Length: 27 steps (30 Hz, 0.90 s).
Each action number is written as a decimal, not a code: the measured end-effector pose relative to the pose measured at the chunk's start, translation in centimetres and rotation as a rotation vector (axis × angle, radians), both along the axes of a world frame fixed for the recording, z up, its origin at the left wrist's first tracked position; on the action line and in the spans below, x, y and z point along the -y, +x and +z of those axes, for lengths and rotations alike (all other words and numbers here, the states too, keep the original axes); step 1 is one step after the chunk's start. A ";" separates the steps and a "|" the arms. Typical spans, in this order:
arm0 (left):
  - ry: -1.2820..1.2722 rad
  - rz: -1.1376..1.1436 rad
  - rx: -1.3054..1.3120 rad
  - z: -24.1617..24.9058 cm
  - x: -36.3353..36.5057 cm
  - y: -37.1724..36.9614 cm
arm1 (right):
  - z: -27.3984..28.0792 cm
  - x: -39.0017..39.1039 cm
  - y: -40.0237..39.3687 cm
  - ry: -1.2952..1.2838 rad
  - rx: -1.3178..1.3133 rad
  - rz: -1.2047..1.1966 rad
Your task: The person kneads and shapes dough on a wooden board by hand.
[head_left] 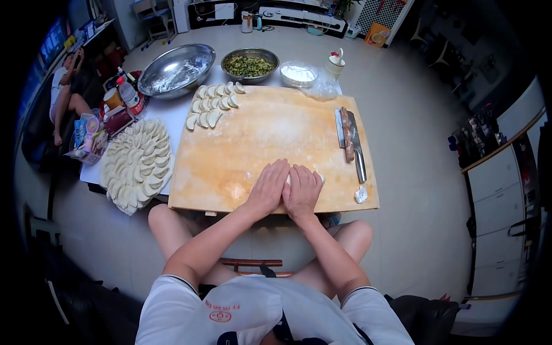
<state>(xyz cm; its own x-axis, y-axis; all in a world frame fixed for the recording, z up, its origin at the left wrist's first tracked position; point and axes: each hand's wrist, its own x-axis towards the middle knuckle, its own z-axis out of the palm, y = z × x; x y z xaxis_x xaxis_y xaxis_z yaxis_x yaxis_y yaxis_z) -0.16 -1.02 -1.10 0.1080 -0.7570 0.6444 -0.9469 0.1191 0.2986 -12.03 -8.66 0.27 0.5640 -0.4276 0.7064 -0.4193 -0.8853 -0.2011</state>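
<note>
The head view shows both bare hands together at the near edge of a floury wooden board (270,132). The left hand (268,185) and right hand (303,188) lie side by side over a lump of pale dough (289,180), which shows between them and just beyond the right hand. Each hand's fingers lie close together, pointing away from the person; whether they grip the dough or only press on it cannot be told, since the hands cover most of it.

To the right on the board, a rolling pin (347,133) lies partly over a cleaver (356,144), with a small white lump (361,194) near the corner. Rows of folded dumplings (214,104) sit at the far left corner. Many more dumplings (138,164) cover a round tray beside the board's left side.

Beyond the board stand a large flour-dusted metal bowl (177,70), a metal bowl of chopped green filling (250,64) and a bowl of white flour (299,73). A red-capped bottle (131,98) stands to the left, and another person (66,95) reclines on a dark sofa (43,135).
</note>
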 end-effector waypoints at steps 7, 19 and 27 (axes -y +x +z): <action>0.195 -0.010 -0.304 -1.3 6.1 4.5 | -0.8 6.9 5.4 0.084 0.066 -0.048; 0.433 0.250 -0.348 -0.6 10.4 5.7 | -1.4 13.4 10.6 0.213 -0.090 -0.121; 0.192 0.199 -0.419 0.0 0.1 4.9 | 0.7 6.5 3.3 0.201 -0.113 0.029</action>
